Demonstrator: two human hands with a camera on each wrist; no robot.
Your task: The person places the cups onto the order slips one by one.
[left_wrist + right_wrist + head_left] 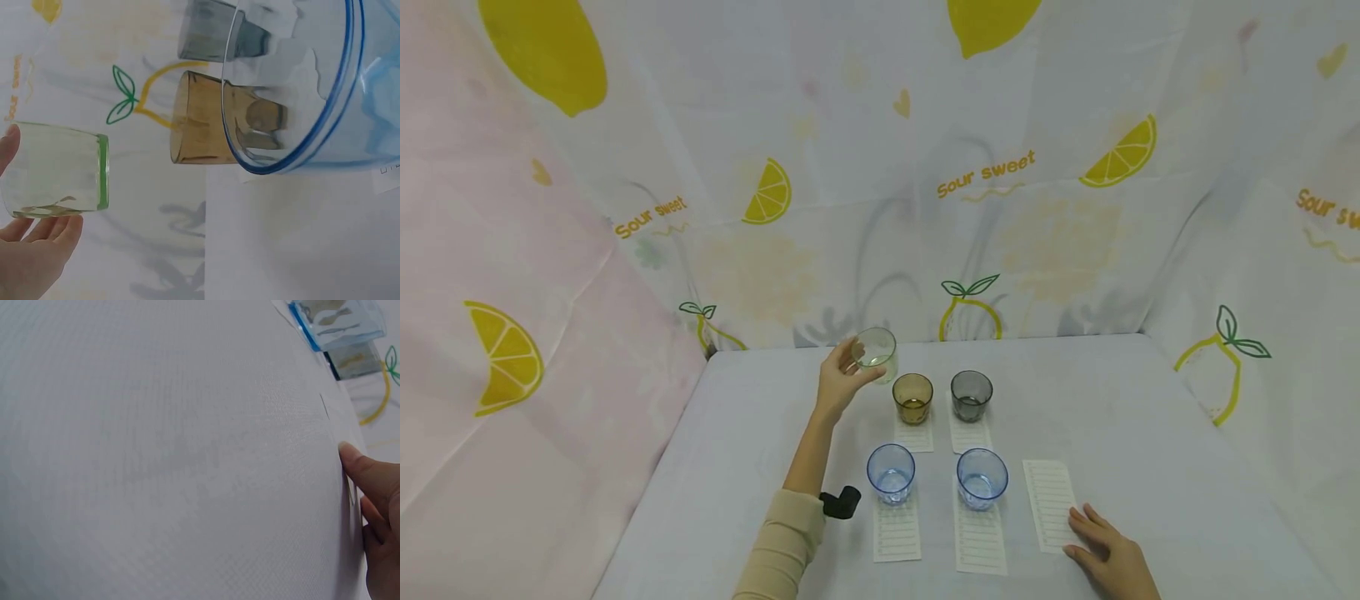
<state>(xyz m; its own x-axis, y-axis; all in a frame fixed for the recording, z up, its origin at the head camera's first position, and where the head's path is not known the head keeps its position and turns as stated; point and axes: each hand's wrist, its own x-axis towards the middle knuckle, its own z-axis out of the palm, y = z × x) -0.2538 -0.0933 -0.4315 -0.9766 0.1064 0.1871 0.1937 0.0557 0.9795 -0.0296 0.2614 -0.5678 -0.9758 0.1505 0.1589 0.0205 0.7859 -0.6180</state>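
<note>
My left hand (pixel 838 385) grips a clear, green-tinted glass (pixel 883 367) by its sides, above the back of the table. In the left wrist view the same glass (pixel 59 169) sits between thumb and fingers. My right hand (pixel 1112 557) rests on the table at the lower right, fingers loosely bent at the edge of a lined paper slip (pixel 1049 504). An amber glass (pixel 913 400) and a grey glass (pixel 972 397) stand upright on paper slips, just right of the held glass. Two blue glasses (pixel 891 475) (pixel 982 480) stand on slips nearer the front.
A white cloth covers the table (pixel 737 467). Behind it and at both sides hang lemon-printed curtains (pixel 880 167). A black wrist device (pixel 842 503) sits at the left cuff, close to the left blue glass.
</note>
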